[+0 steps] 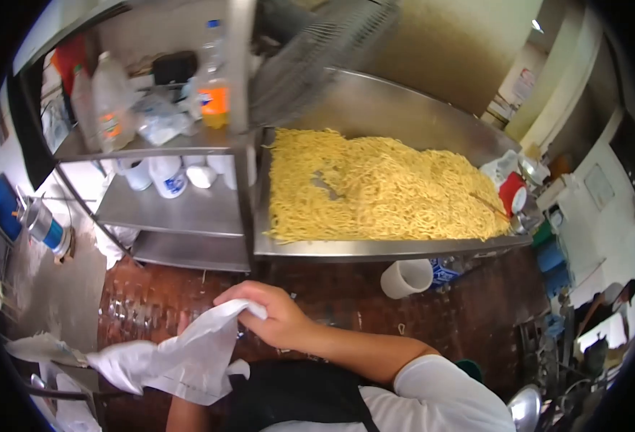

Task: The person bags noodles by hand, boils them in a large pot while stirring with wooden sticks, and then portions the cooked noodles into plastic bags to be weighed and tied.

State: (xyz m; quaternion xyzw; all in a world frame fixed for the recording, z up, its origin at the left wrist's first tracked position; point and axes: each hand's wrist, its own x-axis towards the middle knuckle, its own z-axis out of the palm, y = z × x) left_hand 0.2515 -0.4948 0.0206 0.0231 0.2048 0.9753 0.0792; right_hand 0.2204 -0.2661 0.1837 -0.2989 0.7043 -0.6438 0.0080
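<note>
A whitish, crumpled plastic bag (195,353) hangs in front of my body. The fingers of my right hand (271,313) are closed on its upper right corner. My left hand (183,322) is mostly hidden behind the bag; only what looks like a fingertip shows above it, with the forearm below, so its grip cannot be made out. On the left, the bag's end reaches towards more pale plastic (47,349) by a dark bar. Beyond my hands, a large heap of yellow noodles (404,191) lies in a wide metal tray (375,248).
Left of the noodles stands a metal shelf unit (181,209) with bottles, including an orange soda bottle (214,86), and white cups. A white bucket (407,279) is on the red tiled floor (332,288) under the tray. A red-and-white container (512,194) sits at the tray's right end.
</note>
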